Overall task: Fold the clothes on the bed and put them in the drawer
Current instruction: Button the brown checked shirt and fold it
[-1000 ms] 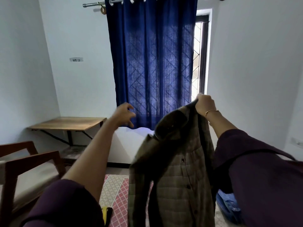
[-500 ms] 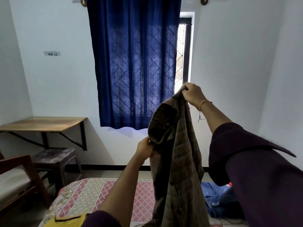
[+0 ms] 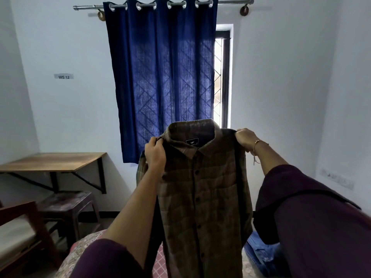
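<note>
An olive-brown checked shirt (image 3: 202,189) hangs spread out in front of me, buttoned front and collar label facing me. My left hand (image 3: 155,154) grips its left shoulder and my right hand (image 3: 245,139) grips its right shoulder, both raised at chest height. Below, the bed (image 3: 80,251) with a pink patterned sheet shows at the bottom edge. A blue denim garment (image 3: 261,255) lies on the bed at the lower right, partly hidden by my right sleeve. No drawer is in view.
A dark blue curtain (image 3: 162,73) covers the window straight ahead. A wall-mounted wooden table (image 3: 54,162) stands at the left with a dark stool (image 3: 66,203) under it. A wooden chair (image 3: 18,223) is at the far left beside the bed.
My left hand moved from the bunched collar to the left shoulder and pulled it out. The shirt, which hung narrow from my right hand, is now spread flat between both hands.
</note>
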Demonstrator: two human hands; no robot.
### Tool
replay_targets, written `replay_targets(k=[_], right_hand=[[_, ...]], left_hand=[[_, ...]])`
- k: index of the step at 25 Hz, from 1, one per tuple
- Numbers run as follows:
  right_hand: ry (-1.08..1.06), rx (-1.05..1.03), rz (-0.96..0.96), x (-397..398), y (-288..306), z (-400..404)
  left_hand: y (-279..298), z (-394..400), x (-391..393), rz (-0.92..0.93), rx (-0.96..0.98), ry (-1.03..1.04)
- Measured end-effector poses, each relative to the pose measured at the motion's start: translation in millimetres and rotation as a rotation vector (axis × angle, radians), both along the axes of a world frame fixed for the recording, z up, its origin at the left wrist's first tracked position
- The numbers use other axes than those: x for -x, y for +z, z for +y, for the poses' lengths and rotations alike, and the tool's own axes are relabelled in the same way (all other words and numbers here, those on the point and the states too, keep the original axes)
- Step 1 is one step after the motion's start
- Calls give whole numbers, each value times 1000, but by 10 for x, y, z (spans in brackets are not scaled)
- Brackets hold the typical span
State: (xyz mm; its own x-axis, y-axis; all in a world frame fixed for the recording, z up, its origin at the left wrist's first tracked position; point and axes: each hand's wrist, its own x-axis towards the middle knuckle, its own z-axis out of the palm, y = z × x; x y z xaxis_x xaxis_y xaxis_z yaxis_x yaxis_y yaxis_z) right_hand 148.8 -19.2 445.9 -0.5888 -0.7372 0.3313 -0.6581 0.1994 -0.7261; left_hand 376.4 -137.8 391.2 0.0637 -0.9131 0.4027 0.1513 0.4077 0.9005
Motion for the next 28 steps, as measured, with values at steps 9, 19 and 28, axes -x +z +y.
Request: replay_targets(k=[9,19,28], right_hand=[[210,312,-472,-311,326,-93],[317,249,-701,-584,344,-215],[251,-1,-397,-646,406,-99]], left_hand=[[737,-34,-690,-107,128,-281],[826,43,-778,167,-54,-499],[917,79,-537,-27,12,-211]])
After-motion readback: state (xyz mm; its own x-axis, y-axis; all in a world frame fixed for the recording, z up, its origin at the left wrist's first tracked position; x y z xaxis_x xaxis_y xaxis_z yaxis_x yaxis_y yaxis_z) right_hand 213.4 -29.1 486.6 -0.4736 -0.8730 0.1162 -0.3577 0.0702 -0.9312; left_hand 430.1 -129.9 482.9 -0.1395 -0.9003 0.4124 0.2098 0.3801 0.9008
